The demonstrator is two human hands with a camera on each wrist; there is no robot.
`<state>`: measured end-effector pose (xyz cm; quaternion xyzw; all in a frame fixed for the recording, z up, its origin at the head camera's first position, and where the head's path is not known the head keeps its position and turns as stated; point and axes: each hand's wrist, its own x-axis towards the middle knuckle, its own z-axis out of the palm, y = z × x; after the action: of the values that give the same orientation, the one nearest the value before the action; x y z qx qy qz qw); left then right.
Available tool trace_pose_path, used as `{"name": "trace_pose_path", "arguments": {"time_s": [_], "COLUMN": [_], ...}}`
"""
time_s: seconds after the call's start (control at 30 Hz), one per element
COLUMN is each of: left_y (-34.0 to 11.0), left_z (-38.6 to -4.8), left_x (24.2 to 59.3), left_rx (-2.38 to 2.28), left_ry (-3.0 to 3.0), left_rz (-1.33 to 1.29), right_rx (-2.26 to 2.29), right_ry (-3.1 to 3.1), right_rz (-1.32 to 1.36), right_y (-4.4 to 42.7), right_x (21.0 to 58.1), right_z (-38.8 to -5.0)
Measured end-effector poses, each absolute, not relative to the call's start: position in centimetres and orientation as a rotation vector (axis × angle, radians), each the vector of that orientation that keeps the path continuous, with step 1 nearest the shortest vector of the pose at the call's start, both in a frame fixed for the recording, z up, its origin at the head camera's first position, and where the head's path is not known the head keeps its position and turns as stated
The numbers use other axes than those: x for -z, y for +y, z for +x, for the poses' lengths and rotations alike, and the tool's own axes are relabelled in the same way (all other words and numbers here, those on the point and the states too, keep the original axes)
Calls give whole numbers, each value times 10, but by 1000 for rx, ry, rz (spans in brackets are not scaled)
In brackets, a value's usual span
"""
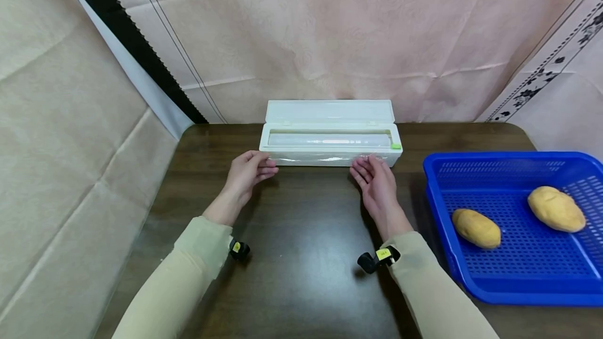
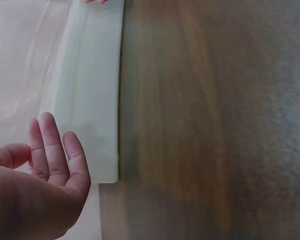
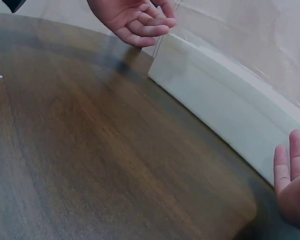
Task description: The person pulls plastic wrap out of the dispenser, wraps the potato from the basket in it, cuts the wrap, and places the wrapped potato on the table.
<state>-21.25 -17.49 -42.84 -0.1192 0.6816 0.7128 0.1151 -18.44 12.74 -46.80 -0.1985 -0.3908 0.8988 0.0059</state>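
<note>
A white cling film dispenser box [image 1: 395, 135] stands at the table's far edge with its lid [image 1: 330, 111] raised. A clear roll [image 1: 330, 140] lies inside. Clear cling film [image 1: 313, 159] hangs over the box's front edge, between the hands. At its left end my left hand [image 1: 245, 174] pinches the film between thumb and index finger, the other fingers loosely extended. Near the right end my right hand [image 1: 377, 184] holds the film's edge, palm inward; its thumb tip is hard to make out. In the right wrist view only part of the right hand [image 3: 295, 185] shows.
On the right a blue plastic basket [image 1: 532, 297] holds two yellowish potato-like lumps, one [image 1: 477, 228] nearer and one [image 1: 557, 208] farther right. A green slider [image 1: 396, 146] sits at the box's right end. Pale cloth [image 1: 330, 41] hangs behind the brown table [image 1: 301, 255].
</note>
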Motion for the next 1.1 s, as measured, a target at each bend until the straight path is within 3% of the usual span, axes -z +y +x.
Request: {"name": "trace_pose_path", "arguments": {"time_s": [1.1], "left_y": [-172], "left_z": [-233], "left_x": [379], "left_rx": [-2114], "left_ry": [2000], "left_rz": [-290], "right_rx": [-2664], "right_ry": [-1250], "right_rz": [-461], "right_y": [122], "right_x": [406], "right_z": [-211]}}
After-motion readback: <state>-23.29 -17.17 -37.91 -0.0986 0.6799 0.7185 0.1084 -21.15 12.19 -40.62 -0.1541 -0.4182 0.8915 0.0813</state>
